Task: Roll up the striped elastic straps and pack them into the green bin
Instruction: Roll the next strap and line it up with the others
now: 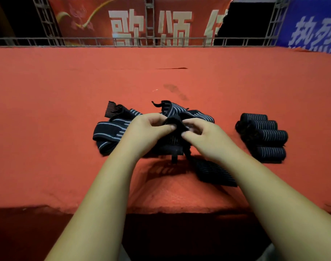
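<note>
I see both hands raised over the middle of the red felt-covered table [160, 76]. The left hand [147, 130] and the right hand [206, 142] sit just beside each other. Each pinches, thumb against curled fingers, the folded end of one black elastic strap with grey stripes [175, 122]. The strap hangs down from this hold, and its free length lies flat on the felt under the right forearm.

Behind and to the left of the hands, a loose tangled heap of matching striped straps [109, 129] rests on the felt. To the right, apart from the heap, at least four rolled striped straps [265, 137] lie side by side, touching one another.

Beyond the table stand a grey metal truss [149, 16], a red banner [127, 19] and a blue banner [311, 25], both with pale characters.
</note>
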`<state>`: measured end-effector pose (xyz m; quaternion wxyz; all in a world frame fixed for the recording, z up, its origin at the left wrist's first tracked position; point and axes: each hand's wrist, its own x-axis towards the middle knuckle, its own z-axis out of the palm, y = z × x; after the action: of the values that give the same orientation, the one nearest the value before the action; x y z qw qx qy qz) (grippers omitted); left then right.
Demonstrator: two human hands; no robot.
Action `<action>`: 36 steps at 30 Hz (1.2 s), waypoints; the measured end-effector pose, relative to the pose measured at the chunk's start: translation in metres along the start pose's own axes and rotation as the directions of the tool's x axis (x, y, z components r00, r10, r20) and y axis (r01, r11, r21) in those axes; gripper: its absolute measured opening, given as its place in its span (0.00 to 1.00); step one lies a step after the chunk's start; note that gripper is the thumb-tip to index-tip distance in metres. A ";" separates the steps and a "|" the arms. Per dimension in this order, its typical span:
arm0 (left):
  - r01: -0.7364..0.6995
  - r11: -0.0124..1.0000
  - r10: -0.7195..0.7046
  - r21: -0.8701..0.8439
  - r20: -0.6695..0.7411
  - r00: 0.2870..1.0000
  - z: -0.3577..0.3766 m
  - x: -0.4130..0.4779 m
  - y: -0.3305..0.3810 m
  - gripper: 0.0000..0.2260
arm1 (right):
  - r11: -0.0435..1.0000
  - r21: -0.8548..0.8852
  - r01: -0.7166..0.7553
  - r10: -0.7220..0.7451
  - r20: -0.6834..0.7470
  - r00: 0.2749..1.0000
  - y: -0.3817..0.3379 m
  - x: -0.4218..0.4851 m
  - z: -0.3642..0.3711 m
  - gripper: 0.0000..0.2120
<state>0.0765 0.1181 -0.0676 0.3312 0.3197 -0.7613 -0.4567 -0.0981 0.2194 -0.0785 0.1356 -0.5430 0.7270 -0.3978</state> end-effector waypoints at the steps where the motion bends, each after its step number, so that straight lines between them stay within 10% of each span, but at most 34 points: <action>1: -0.004 1.000 0.005 -0.012 0.050 0.999 -0.002 0.000 -0.003 0.06 | 1.000 0.011 0.007 -0.006 -0.022 1.000 0.001 0.002 -0.001 0.13; 6: -0.003 0.999 0.011 -0.043 0.185 0.983 -0.011 -0.002 -0.011 0.24 | 0.999 0.020 -0.049 0.051 -0.103 0.993 -0.001 0.010 -0.015 0.10; 11: 0.010 0.917 -0.046 -0.399 -0.079 0.996 -0.022 0.003 -0.014 0.12 | 0.961 0.216 -0.170 0.176 -0.011 0.984 -0.015 0.006 -0.031 0.10; 16: -0.037 0.756 -0.120 -0.653 -0.194 0.974 -0.026 0.004 -0.005 0.09 | 0.734 0.573 -0.366 0.088 0.454 0.887 -0.021 -0.005 -0.043 0.10; 21: -0.006 0.857 -0.115 -0.516 -0.201 0.973 -0.025 -0.001 -0.007 0.08 | 0.847 0.485 -0.220 0.017 0.389 0.921 -0.026 0.013 -0.021 0.20; 36: 0.144 0.979 -0.195 -0.146 -0.445 0.874 -0.090 0.048 -0.054 0.05 | 0.976 0.216 -0.015 -0.013 0.129 0.992 -0.051 0.082 0.032 0.05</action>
<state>0.1306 0.0167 -0.0741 0.4765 0.4651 -0.6051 -0.4364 -0.0742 0.1270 -0.0428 0.2411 -0.5494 0.6692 -0.4385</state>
